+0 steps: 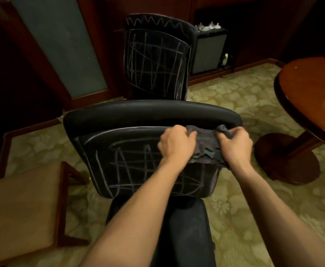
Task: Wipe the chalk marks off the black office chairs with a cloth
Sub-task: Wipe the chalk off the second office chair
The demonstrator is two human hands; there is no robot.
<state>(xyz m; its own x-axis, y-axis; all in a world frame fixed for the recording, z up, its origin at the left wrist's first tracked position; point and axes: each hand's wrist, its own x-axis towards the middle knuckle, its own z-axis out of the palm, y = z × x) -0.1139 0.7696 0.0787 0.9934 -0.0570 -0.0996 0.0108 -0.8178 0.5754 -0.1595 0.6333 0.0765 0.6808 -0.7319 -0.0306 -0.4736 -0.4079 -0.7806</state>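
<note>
A black office chair [119,162] stands right in front of me, its back panel covered in white chalk scribbles. A dark grey cloth [206,145] is bunched against the upper right of that panel, just under the padded top edge. My left hand [175,143] grips the cloth's left end with curled fingers. Its right end is gripped by my right hand [234,145]. A second black office chair [156,62] stands behind the first, also marked with chalk lines and a zigzag along its top.
A round wooden table [310,97] on a pedestal base stands at the right. A wooden chair with a tan seat [21,209] sits at the lower left. Dark wood panelling and a speaker-like box [209,53] line the back wall. Patterned green carpet covers the floor.
</note>
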